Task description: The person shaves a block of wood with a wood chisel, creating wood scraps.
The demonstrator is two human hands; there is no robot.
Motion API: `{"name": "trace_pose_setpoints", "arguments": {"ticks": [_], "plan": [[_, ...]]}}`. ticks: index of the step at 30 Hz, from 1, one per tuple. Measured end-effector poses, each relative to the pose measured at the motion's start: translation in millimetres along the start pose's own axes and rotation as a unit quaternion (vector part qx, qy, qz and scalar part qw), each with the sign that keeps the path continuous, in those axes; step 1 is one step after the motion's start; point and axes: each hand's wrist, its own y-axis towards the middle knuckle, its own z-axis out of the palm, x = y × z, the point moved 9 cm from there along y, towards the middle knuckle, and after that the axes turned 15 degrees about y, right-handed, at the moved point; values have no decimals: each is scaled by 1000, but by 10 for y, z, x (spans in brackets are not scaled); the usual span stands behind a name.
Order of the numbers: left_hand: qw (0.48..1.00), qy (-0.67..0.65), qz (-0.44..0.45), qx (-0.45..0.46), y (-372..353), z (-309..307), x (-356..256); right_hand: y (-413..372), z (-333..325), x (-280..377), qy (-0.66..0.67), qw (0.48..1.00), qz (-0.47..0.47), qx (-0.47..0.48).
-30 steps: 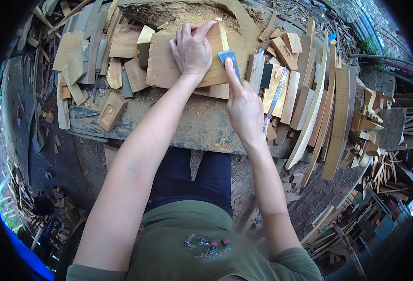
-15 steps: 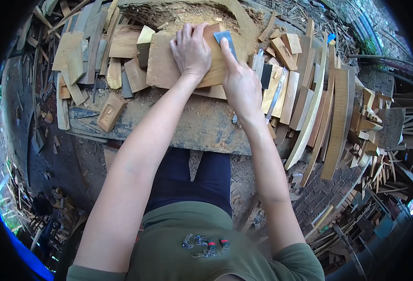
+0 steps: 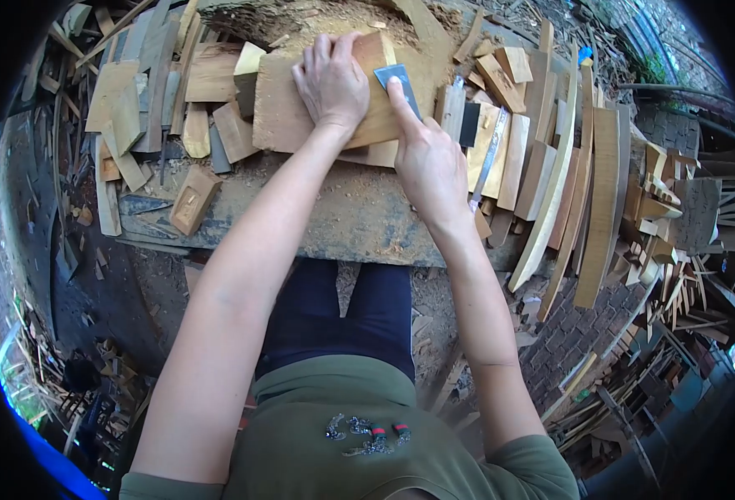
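Observation:
A thick wooden block (image 3: 281,112) lies on the workbench (image 3: 301,217), its right end toward the upper middle. My left hand (image 3: 332,83) presses on top of this block, its fingers bent over the upper side. In my right hand (image 3: 430,154) is a flat metal blade (image 3: 394,79), with the index finger stretched along it and the other fingers curled under. The blade touches or hovers close to the block's right end; which of the two I cannot tell. Fine sawdust (image 3: 321,23) lies behind the block.
Offcuts stand and lie at the left, with a small notched block (image 3: 195,200) near the bench's front edge. To the right are a metal ruler (image 3: 490,154), a black piece (image 3: 470,125) and several long curved strips (image 3: 599,208). Wood scraps cover the ground at the far right.
The blade and my right hand have moved slightly down and away from the block's upper right corner. My left hand has shifted slightly left and up, still on the block. The whole view has shifted a little.

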Motion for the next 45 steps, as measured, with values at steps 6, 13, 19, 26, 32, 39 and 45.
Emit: {"name": "trace_pose_setpoints", "arguments": {"ticks": [6, 13, 19, 26, 32, 39, 45], "plan": [[1000, 3, 1, -7, 19, 6, 7, -189, 28, -44, 5, 1000, -10, -14], [1000, 12, 8, -10, 22, -10, 8, 188, -15, 38, 9, 998, -44, -47], [1000, 13, 5, -12, -1, 2, 3, 209, 46, 4, 4, 999, -22, -31], [1000, 6, 3, -5, 54, -3, 1, 80, -10, 17, 27, 999, -9, -21], [1000, 10, 8, -4, 17, -10, -4, 137, 0, 22, 1, 1000, -18, -25], [1000, 4, 6, 16, 25, 16, 1, 279, 42, 24, 13, 999, -21, -28], [1000, 15, 6, 14, 29, 17, -5, -74, 47, -60, 4, 1000, 24, 18]]}}
